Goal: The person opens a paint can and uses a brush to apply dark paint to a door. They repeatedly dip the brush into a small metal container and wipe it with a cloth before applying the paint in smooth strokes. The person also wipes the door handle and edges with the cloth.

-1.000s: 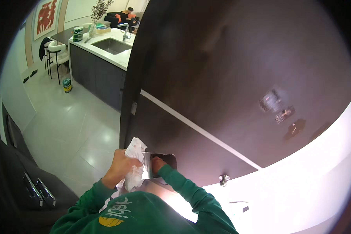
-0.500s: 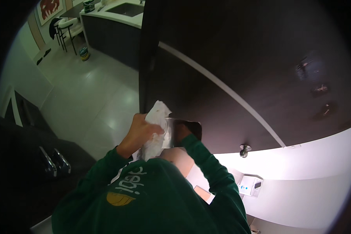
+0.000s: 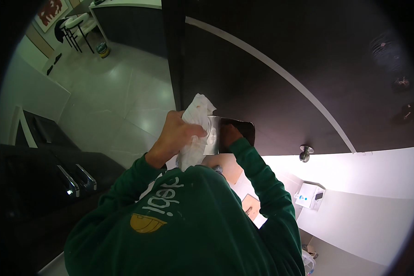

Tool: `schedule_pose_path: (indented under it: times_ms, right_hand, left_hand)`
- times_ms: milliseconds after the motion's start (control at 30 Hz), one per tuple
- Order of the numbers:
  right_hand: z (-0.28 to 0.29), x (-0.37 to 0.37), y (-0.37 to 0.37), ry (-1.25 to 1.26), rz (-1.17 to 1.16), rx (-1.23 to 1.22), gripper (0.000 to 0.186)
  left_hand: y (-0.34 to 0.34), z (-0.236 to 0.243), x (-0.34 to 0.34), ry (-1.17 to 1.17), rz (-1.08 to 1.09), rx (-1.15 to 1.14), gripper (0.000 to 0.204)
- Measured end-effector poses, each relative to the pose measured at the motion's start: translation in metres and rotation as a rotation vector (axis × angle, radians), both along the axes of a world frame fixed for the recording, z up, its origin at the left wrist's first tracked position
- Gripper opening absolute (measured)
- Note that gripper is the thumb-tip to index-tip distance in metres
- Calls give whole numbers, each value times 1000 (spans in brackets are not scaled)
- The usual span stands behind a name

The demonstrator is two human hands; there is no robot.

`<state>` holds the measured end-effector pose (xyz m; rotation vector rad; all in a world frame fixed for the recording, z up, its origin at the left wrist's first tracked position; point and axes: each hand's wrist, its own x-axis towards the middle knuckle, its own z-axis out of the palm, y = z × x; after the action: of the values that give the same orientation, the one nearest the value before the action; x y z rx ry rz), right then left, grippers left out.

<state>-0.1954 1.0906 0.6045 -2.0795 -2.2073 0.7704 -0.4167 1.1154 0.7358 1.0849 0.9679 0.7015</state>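
Observation:
A crumpled white paper towel or cloth (image 3: 198, 110) is bunched in my left hand (image 3: 172, 138), whose fingers close over it. The same hand presses it against the shiny side of a metal container (image 3: 213, 136) held in front of my chest. My right hand (image 3: 231, 135) reaches into the dark, open end of that container. Its fingers are hidden inside, so I cannot see whether they hold anything. Green sleeves cover both forearms.
A dark door (image 3: 244, 87) with a pale strip stands close ahead, its round metal knob (image 3: 306, 153) at right. Dark cabinets with metal handles (image 3: 85, 177) are at left. Farther off are a bucket (image 3: 103, 49), a chair (image 3: 77, 23) and a counter (image 3: 131, 30).
The whole view has shifted, so the door, knob and hands appear higher and farther right. My hands keep nearly the same places on the cloth and the container.

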Motion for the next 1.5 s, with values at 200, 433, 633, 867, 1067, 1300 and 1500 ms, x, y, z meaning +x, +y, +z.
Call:
schedule_pose_path:
  times_ms: [200, 433, 633, 867, 1067, 1300, 1500]
  right_hand:
    - [-13, -1, 3, 267, 138, 389, 23]
    - [-51, 13, -1, 139, 6, 197, 21]
    - [-9, -7, -1, 37, -69, 135, 21]
    - [65, 1, -27, -5, 8, 184, 15]
    - [127, 23, -79, 282, -190, 486, 19]
    - [149, 20, -116, 302, -485, 417, 22]
    - [120, 13, -135, 305, -463, 422, 22]
  left_hand:
    - [1, 0, 1, -27, -10, 1, 24]
    - [0, 2, 4, -2, -7, 11, 22]
    - [0, 1, 2, 78, -11, 33, 22]
    - [2, -1, 0, 53, 12, 42, 20]
    - [3, -4, -1, 90, 35, 56, 19]
    - [8, -7, -2, 52, 29, 36, 21]
    - [15, -22, -3, 71, -46, 125, 22]
